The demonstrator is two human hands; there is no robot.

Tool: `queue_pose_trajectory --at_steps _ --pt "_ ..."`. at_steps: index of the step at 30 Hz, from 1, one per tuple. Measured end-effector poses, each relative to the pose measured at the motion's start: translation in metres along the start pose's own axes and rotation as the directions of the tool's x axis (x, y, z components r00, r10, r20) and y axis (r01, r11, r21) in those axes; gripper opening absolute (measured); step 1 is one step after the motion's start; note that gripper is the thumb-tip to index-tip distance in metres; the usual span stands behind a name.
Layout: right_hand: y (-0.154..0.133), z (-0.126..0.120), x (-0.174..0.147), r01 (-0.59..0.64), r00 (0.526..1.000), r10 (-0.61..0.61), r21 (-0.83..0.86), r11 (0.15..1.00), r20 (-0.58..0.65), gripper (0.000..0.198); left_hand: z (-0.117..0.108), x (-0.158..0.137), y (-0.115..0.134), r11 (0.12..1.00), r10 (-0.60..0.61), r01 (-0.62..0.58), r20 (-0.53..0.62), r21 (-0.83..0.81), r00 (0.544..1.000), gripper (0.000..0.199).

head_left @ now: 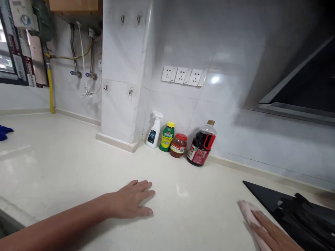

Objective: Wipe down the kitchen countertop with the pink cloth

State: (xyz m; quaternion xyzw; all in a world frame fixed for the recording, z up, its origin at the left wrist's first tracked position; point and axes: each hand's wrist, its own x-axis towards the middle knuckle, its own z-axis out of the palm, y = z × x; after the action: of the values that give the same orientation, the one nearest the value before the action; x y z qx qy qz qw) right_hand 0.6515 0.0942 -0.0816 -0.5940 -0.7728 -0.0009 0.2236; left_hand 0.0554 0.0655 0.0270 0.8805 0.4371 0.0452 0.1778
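Note:
My left hand (132, 200) lies flat on the pale countertop (183, 205), fingers spread and holding nothing. At the lower right, my right hand (273, 233) presses a pale pink cloth (246, 210) against the counter, just left of the black cooktop (267, 195). Fingers and cloth are slightly blurred, and the cloth is partly covered by the hand. Beyond both hands, a white spray bottle (154, 130), a green bottle with a yellow cap (166, 137), a red-lidded jar (178, 145) and a large bottle of dark liquid (201, 144) stand along the wall.
A tiled pillar (120, 115) juts onto the counter at the back. Sockets (180, 75) sit on the wall, and a dark range hood (306, 80) overhangs at right. A blue cloth (4, 132) lies at far left. Pipes and a yellow hose (50, 90) run behind.

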Motion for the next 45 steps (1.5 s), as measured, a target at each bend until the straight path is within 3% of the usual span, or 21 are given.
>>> queue_pose_trajectory --at_steps 3,6,10,14,16,18,20,21,23,25,27,28,31,33,35,39,42,45 --pt "-0.053 0.029 0.083 -0.116 0.992 0.118 -0.03 0.993 0.052 0.084 -0.004 -0.007 -0.004 0.999 0.012 -0.014 -0.033 -0.039 0.999 0.077" --pt "-0.143 0.056 0.152 0.035 0.98 -0.031 -0.019 0.999 0.195 0.086 -0.003 -0.007 -0.01 0.995 0.013 -0.029 -0.167 -0.092 0.986 0.07" --pt "-0.262 0.085 0.226 0.25 0.895 -0.24 0.024 0.968 0.375 0.082 0.01 0.001 -0.021 0.99 -0.009 -0.029 -0.265 -0.139 0.964 0.065" --pt "-0.337 0.111 0.281 0.316 0.862 -0.313 0.062 0.947 0.399 0.071 0.012 0.007 -0.037 0.994 -0.031 -0.009 -0.347 -0.113 0.937 0.065" --pt "-0.364 0.122 0.295 0.341 0.849 -0.344 0.081 0.936 0.4 0.068 0.004 0.008 -0.047 0.995 -0.062 0.015 -0.504 -0.098 0.862 0.063" --pt "-0.389 0.128 0.298 0.388 0.826 -0.398 0.109 0.915 0.399 0.065 -0.008 0.007 -0.058 0.995 -0.096 0.051 -0.661 -0.087 0.744 0.06" --pt "-0.413 0.132 0.291 0.443 0.794 -0.458 0.136 0.886 0.399 0.062 -0.02 0.005 -0.068 0.992 -0.122 0.087 -0.752 -0.086 0.647 0.056" --pt "-0.424 0.132 0.285 0.473 0.778 -0.491 0.149 0.868 0.393 0.06 -0.024 0.005 -0.073 0.99 -0.141 0.107 -0.772 -0.095 0.62 0.054" --pt "-0.444 0.132 0.267 0.562 0.725 -0.599 0.211 0.8 0.339 0.054 -0.029 0.004 -0.081 0.978 -0.203 0.158 -0.767 -0.134 0.609 0.051" --pt "-0.459 0.13 0.244 0.668 0.635 -0.739 0.321 0.671 0.224 0.049 -0.03 0.004 -0.085 0.961 -0.273 0.207 -0.715 -0.181 0.643 0.051" --pt "-0.467 0.123 0.217 0.733 0.538 -0.832 0.414 0.54 0.134 0.045 -0.029 0.004 -0.086 0.949 -0.317 0.231 -0.637 -0.217 0.703 0.054" --pt "-0.468 0.117 0.203 0.739 0.511 -0.849 0.437 0.514 0.133 0.043 -0.029 0.005 -0.086 0.945 -0.327 0.233 -0.595 -0.231 0.734 0.056" --pt "-0.454 0.094 0.161 0.731 0.464 -0.861 0.458 0.506 0.21 0.04 -0.025 0.004 -0.081 0.939 -0.327 0.219 -0.491 -0.264 0.808 0.062" --pt "-0.431 0.077 0.137 0.718 0.466 -0.854 0.464 0.519 0.234 0.04 -0.022 0.003 -0.077 0.951 -0.276 0.177 -0.441 -0.253 0.854 0.061" --pt "-0.397 0.064 0.12 0.697 0.515 -0.823 0.442 0.565 0.239 0.04 -0.017 0.002 -0.073 0.974 -0.176 0.102 -0.393 -0.203 0.902 0.055" --pt "-0.315 0.059 0.119 0.589 0.711 -0.653 0.288 0.756 0.26 0.045 -0.012 -0.005 -0.065 0.993 -0.055 0.02 -0.306 -0.116 0.95 0.05" --pt "-0.265 0.066 0.145 0.442 0.834 -0.471 0.162 0.882 0.287 0.054 -0.012 -0.008 -0.062 0.988 -0.084 0.042 -0.292 -0.148 0.953 0.052" --pt "-0.249 0.076 0.186 0.338 0.88 -0.339 0.062 0.939 0.333 0.071 -0.013 -0.008 -0.06 0.984 -0.097 0.044 -0.308 -0.174 0.946 0.057"
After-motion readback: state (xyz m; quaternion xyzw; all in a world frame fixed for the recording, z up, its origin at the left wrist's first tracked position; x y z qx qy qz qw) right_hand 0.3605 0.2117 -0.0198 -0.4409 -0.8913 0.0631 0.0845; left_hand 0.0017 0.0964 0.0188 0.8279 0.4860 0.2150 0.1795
